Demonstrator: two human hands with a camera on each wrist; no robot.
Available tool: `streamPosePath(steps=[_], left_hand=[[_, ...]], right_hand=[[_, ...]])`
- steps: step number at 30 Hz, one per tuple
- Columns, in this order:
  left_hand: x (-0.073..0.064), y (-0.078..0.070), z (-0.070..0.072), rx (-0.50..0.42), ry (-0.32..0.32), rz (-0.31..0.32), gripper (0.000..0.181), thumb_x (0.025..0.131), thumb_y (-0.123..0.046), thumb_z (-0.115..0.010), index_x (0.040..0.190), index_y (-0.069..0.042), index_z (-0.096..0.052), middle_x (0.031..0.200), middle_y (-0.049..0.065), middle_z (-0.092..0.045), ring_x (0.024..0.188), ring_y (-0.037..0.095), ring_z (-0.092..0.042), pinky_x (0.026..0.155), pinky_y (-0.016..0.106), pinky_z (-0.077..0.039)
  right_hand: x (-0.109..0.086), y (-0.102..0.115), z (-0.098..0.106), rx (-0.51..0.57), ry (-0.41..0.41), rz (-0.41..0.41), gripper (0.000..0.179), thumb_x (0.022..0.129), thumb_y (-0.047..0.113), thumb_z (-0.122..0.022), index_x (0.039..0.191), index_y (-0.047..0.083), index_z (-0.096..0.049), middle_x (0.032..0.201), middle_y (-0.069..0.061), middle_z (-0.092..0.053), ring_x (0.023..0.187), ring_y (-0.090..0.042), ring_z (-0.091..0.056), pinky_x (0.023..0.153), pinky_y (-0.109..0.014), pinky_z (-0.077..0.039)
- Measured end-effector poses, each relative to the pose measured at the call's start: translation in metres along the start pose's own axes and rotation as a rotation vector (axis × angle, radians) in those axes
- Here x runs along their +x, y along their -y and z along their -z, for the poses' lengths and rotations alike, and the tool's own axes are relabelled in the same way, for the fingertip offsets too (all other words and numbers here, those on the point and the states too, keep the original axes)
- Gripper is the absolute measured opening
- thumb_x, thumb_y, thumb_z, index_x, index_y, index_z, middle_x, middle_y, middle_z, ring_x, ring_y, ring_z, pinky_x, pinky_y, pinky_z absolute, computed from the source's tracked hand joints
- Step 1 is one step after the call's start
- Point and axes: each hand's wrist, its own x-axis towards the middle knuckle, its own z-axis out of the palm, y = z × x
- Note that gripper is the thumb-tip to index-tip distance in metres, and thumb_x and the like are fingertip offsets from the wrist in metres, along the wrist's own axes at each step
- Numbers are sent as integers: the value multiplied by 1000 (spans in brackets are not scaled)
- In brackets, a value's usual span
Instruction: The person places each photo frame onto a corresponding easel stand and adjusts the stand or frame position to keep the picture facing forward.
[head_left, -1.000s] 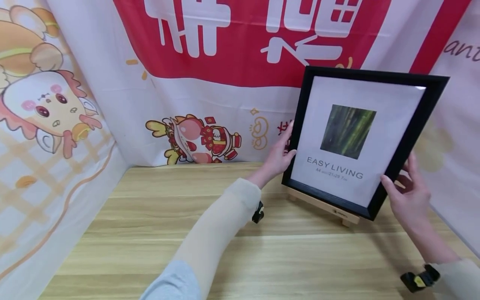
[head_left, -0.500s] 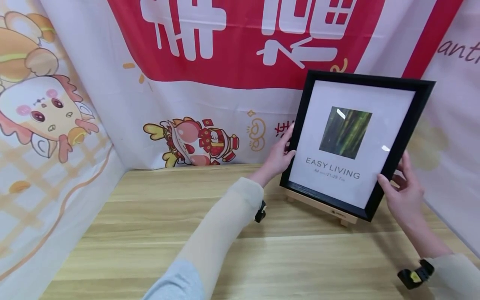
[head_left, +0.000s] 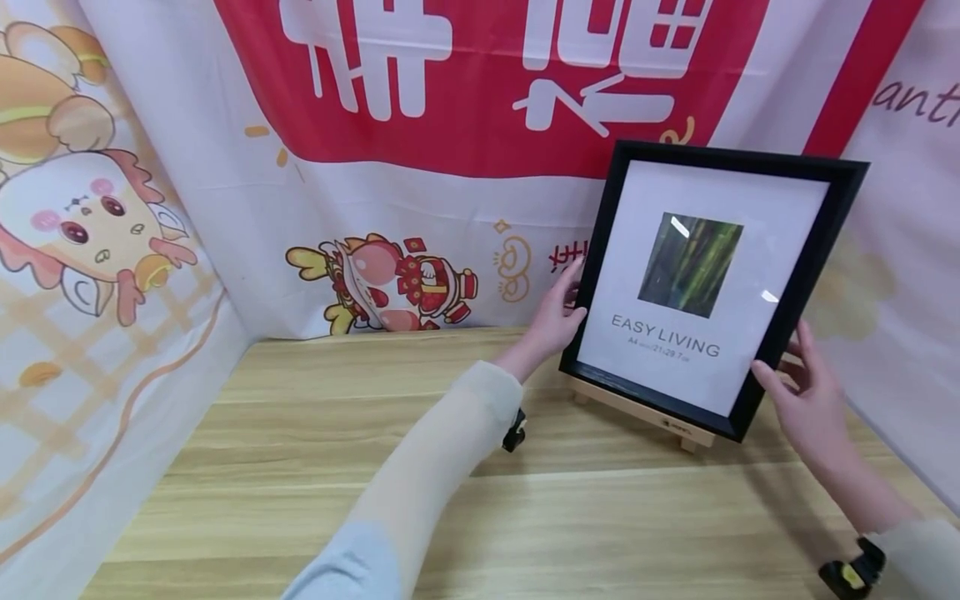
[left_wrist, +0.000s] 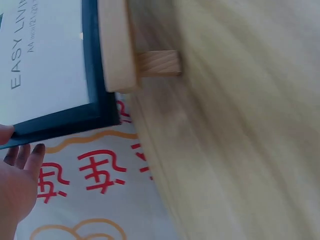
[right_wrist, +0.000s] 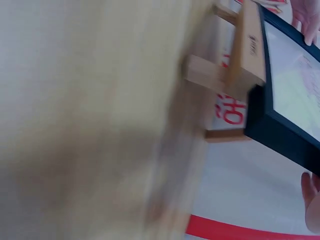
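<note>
got one picture frame and one wooden easel right of centre, one left hand, one right hand, two black wrist straps, one wood table along the bottom

The left hand has its thumb at a black rectangular picture frame; beyond its fingertips lie white cloth with red characters and a light wood-grain table.

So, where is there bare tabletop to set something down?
Left of the left sleeve, up to the printed backdrop; also left of the right sleeve, before the wooden easel. Crowded: around the easel and EASY LIVING picture frame.
</note>
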Motion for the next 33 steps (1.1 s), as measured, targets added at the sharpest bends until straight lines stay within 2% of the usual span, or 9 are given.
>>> streamPosePath(steps=[4,8,13,15,17,20,24,28,33], left_hand=[[-14,15,5,-138,-17,25,76,89,11,-60,153,-14,-28,135,20,-50,120,33,-53,100,36,-45],[-32,33,12,-220,0,68,77,86,10,-65,151,-11,-29,135,24,-49,120,40,-52,99,41,-46],[-51,51,13,-260,92,185,83,85,4,-69,152,-19,-27,139,23,-47,120,42,-52,91,39,-52],[-57,56,11,-258,139,232,85,86,1,-70,153,-24,-25,141,22,-45,120,41,-52,88,44,-53],[-61,59,8,-259,180,264,87,86,0,-71,154,-26,-23,142,21,-44,117,40,-54,85,48,-54],[-64,61,2,-278,223,271,91,85,4,-70,155,-25,-20,142,23,-42,109,39,-58,80,50,-55],[-64,63,-10,-332,239,260,96,81,14,-68,155,-24,-20,138,25,-43,100,37,-63,79,39,-57],[-65,62,-18,-345,227,266,100,80,17,-68,155,-27,-18,136,23,-43,100,35,-63,79,34,-57],[-67,61,-21,-346,225,241,106,81,19,-64,155,-36,-13,139,21,-40,94,31,-64,72,46,-58]], right_hand=[[-21,-4,2,-74,68,-45,79,95,6,-61,156,23,-15,126,4,-44,103,7,-48,81,-3,-42],[-40,-5,-3,-81,92,-124,84,95,9,-62,157,26,-7,135,-12,-40,108,5,-47,81,-3,-42],[-59,-4,-12,-27,183,-280,94,97,16,-61,152,37,13,152,-32,-14,130,-38,-41,76,-5,-44],[-63,-3,-17,15,197,-317,97,97,16,-61,151,38,16,152,-35,-7,126,-55,-34,74,-6,-45],[-67,-2,-21,22,197,-320,98,96,16,-62,150,40,17,151,-37,-7,121,-60,-34,72,-8,-47],[-69,-3,-26,40,185,-306,99,95,12,-64,152,41,12,149,-39,-9,105,-31,-61,71,-10,-49],[-72,-5,-31,59,156,-272,101,92,2,-64,154,40,5,142,-38,-19,81,9,-55,67,-15,-53],[-72,-7,-37,89,135,-241,104,89,-7,-63,155,42,0,133,-30,-27,76,-1,-62,66,-18,-55],[-70,-10,-40,71,129,-219,111,86,-14,-62,154,44,4,132,-30,-28,78,1,-60,68,-18,-55]])
